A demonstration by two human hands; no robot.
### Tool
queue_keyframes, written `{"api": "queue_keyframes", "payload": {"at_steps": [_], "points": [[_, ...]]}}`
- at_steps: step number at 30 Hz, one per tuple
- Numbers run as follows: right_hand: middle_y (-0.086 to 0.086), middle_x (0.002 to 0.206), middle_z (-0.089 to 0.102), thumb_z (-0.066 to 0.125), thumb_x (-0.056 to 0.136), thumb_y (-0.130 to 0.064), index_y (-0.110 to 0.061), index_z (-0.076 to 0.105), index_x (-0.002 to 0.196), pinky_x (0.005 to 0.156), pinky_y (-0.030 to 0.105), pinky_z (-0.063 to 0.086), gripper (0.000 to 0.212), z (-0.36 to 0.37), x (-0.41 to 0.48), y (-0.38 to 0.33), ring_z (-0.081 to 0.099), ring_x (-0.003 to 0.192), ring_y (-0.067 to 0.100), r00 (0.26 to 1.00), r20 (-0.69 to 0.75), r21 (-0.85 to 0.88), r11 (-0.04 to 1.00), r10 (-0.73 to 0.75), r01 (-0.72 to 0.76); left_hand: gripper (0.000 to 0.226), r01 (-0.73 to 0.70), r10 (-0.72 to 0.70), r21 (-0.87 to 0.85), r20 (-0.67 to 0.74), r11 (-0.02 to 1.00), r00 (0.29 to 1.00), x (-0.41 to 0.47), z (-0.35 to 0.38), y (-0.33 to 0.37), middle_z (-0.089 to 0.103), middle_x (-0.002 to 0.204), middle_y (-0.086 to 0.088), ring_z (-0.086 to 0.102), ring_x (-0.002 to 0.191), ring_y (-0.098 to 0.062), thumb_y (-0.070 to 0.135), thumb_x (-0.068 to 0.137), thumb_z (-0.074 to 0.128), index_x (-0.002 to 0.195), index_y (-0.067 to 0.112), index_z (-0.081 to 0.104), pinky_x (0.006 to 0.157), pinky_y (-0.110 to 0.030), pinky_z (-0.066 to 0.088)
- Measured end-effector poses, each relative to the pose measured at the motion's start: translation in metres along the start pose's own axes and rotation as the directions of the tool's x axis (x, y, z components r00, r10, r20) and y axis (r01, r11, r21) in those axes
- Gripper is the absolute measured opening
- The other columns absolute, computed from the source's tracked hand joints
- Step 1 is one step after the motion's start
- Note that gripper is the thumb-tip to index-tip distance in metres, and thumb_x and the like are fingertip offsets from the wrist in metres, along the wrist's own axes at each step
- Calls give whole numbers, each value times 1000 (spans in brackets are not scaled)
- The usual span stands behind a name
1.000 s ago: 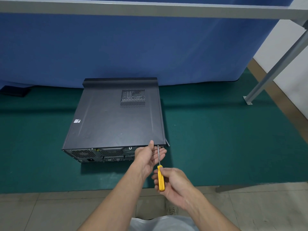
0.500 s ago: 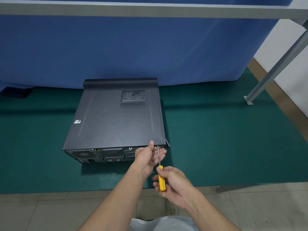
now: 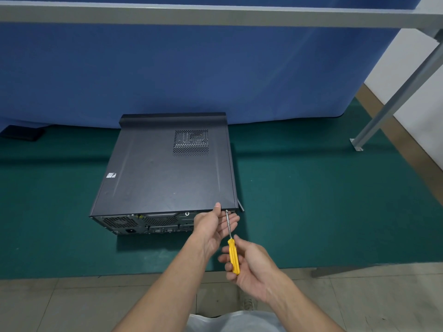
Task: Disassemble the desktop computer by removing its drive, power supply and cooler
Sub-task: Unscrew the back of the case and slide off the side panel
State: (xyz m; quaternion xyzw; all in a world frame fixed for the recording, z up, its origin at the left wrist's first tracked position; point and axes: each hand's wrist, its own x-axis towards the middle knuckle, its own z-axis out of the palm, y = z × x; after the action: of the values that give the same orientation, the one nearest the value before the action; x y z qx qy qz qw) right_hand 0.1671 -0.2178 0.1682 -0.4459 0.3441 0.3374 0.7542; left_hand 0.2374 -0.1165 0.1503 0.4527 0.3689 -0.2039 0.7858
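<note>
Screwdriver tip at computer rear edge, green mat stretching rightward

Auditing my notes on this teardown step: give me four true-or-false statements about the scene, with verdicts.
1. The right hand grips a yellow-handled screwdriver. True.
2. The screwdriver's tip is at the computer case's rear edge. True.
3. The case's side panel is off. False: it is on and covers the case.
4. The case lies on bare tile. False: it lies on the green mat.

Contact at screwdriver tip unclear; left hand hides rear panel corner.
</note>
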Motion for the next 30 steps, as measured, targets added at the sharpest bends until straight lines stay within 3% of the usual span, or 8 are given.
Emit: {"api": "queue_keyframes", "payload": {"at_steps": [6, 11, 14, 18, 23, 26, 30], "points": [[12, 67, 66, 56, 96, -13, -1, 57, 99, 47, 26, 47, 13, 1, -3, -2, 60, 55, 20, 999, -28, -50, 998, -32, 31, 39, 1, -1, -5, 1, 1000, 1000, 0, 1, 0, 72, 89, -27, 74, 75, -29, 22, 102, 50, 109, -15, 58, 58, -31, 60], [11, 64, 59, 55, 96, -20, -2, 55, 95, 38, 22, 27, 18, 0, -1, -2, 43, 46, 13, 998, -42, -39, 999, -37, 36, 40, 4, -4, 0, 5, 1000, 1000, 0, 1, -2, 72, 91, -26, 74, 82, -30, 24, 102, 49, 108, -14, 60, 65, -33, 61], [14, 67, 62, 48, 100, -19, 4, 60, 95, 42, 24, 36, 26, 0, -1, 0, 50, 50, 16, 999, -33, -17, 1000, -27, 26, 39, 5, -5, -3, 2, 1000, 1000, -1, 2, -1, 72, 90, -25, 74, 80, -29, 24, 102, 50, 108, -14, 60, 62, -32, 61], [14, 67, 65, 55, 96, -12, 0, 55, 98, 44, 26, 47, 12, 2, -2, 0, 62, 58, 23, 998, -18, -27, 998, -55, 55, 38, 6, -6, -36, -8, 999, 1000, -3, 2, -2, 72, 91, -27, 74, 78, -30, 23, 101, 52, 107, -14, 59, 61, -32, 61], [11, 63, 59, 56, 96, -18, -2, 54, 95, 38, 23, 30, 16, 2, -1, -1, 47, 47, 14, 998, -23, -31, 997, -67, 66, 35, -3, 2, -51, -24, 999, 1000, -3, 3, -2, 72, 89, -26, 74, 79, -31, 22, 101, 53, 105, -13, 59, 62, -33, 61], [13, 66, 62, 49, 99, -17, 3, 60, 94, 45, 26, 40, 23, 1, -2, 0, 53, 52, 17, 999, -17, -16, 999, -49, 49, 30, -8, 6, -57, -19, 998, 1000, -3, 3, -3, 72, 86, -25, 74, 77, -30, 19, 98, 58, 100, -12, 60, 60, -32, 61], [12, 66, 63, 57, 95, -12, 0, 58, 91, 45, 25, 47, 12, 2, -5, -3, 62, 58, 22, 997, -25, -43, 997, -69, 68, 21, -15, 14, -56, -20, 998, 1000, -3, 4, -6, 72, 84, -25, 74, 73, -30, 8, 90, 67, 94, -12, 61, 57, -30, 60]]}}
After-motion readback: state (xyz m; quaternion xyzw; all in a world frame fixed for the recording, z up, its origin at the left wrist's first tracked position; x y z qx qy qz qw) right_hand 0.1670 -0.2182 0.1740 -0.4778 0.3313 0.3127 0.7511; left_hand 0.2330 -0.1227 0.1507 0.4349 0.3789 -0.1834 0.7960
